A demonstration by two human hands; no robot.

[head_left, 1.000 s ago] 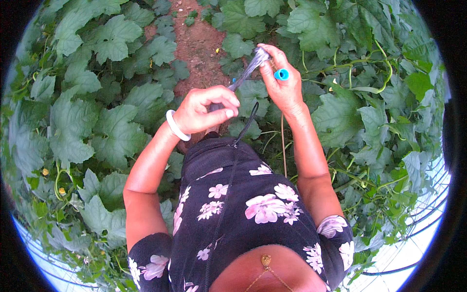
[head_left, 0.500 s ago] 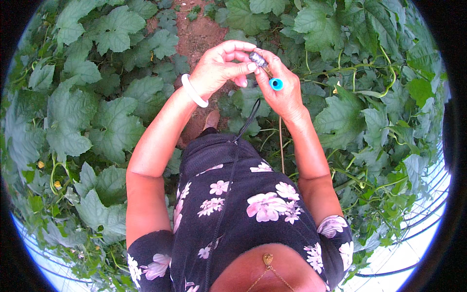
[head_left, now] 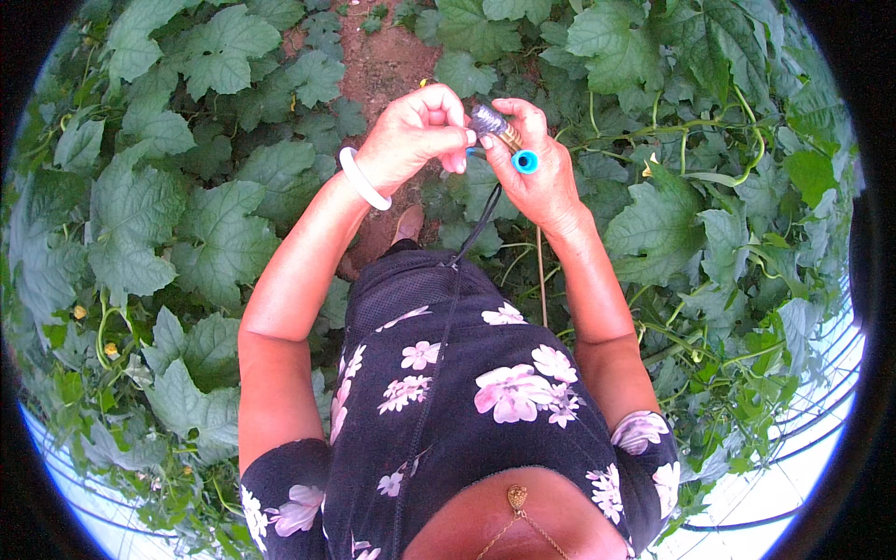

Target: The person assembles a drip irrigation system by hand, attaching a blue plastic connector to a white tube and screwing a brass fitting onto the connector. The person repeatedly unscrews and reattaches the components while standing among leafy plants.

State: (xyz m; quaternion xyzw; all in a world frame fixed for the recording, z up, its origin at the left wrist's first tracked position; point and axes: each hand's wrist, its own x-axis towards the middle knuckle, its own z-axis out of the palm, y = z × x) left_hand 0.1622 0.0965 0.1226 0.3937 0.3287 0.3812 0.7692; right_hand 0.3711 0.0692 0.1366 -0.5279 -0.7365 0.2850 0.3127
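My right hand (head_left: 541, 177) is closed around a short brown rod (head_left: 512, 138) with a dark, shiny wrapped end (head_left: 487, 120) sticking out past the fingers. A bright blue hollow tube (head_left: 525, 162) shows its open mouth beside the thumb in the same hand; whether it joins the rod I cannot tell. Just left of the wrapped end, my left hand (head_left: 415, 131), with a white bangle (head_left: 364, 179) on its wrist, has thumb and fingers pinched together. A small blue bit (head_left: 475, 151) shows by those fingertips; what they grip is mostly hidden.
Broad-leaved green vines (head_left: 215, 224) crowd both sides, with several small yellow flowers. A strip of bare brown soil (head_left: 387, 61) runs ahead between them. A black cord (head_left: 478, 224) hangs down in front of me. Curling stems (head_left: 686, 140) stretch close to my right hand.
My left hand has drawn slightly left and down, away from the wrapped end. More of the rod now shows, and a small blue bit appears at the left fingertips.
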